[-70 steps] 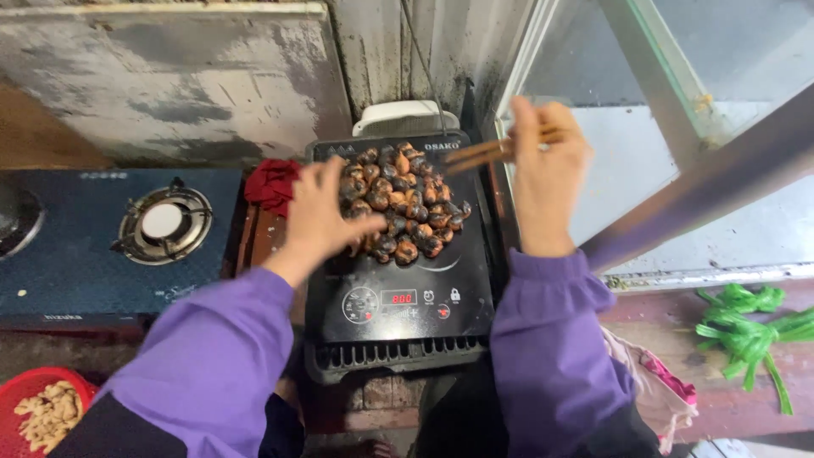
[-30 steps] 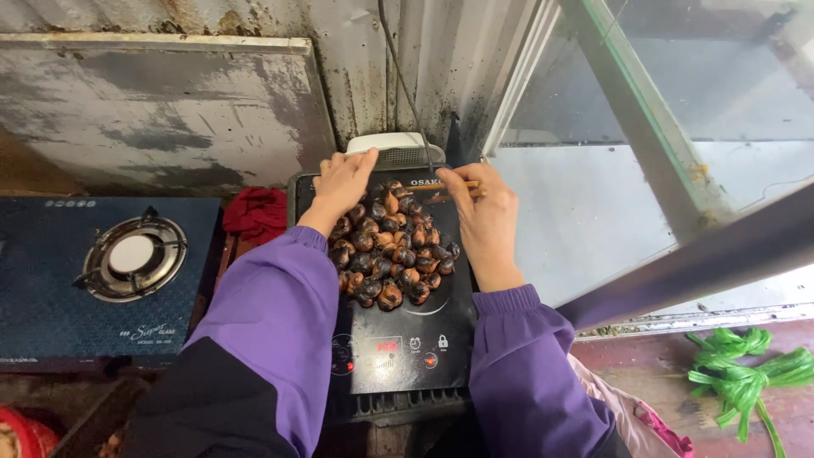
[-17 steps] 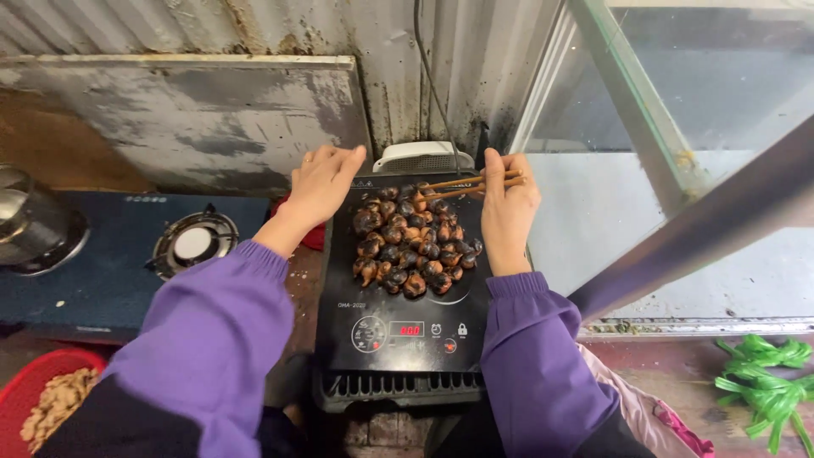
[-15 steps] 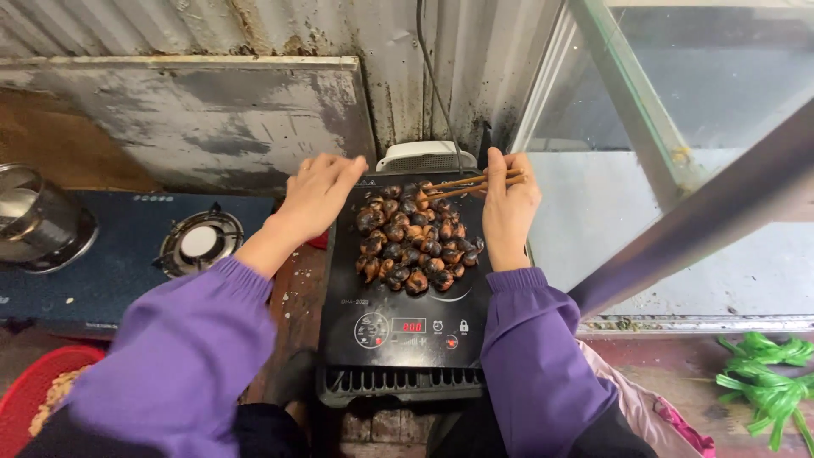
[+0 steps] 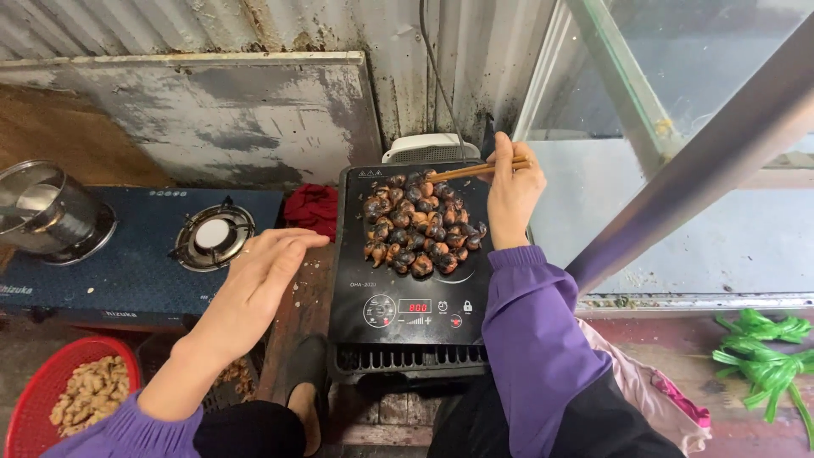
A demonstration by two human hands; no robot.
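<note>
A pile of dark roasted nuts [image 5: 420,226] lies on the black induction cooker [image 5: 407,309], whose red display is lit. My right hand [image 5: 511,195] is at the pile's right edge, closed on a pair of wooden chopsticks [image 5: 471,170] whose tips reach the far side of the pile. My left hand [image 5: 259,276] hovers flat with fingers together, left of the cooker, above the wooden surface and the edge of the blue gas stove [image 5: 127,254]. It holds nothing.
A steel pot [image 5: 47,208] stands on the stove's left burner. A red cloth [image 5: 311,209] lies between stove and cooker. A red basket of pale shelled nuts [image 5: 72,399] sits at lower left. Green plastic strips [image 5: 763,360] lie at lower right, beneath a window frame.
My left hand has drawn back from the pile toward the left and down, now off the cooker. My right hand stays at the pile's right with the chopsticks.
</note>
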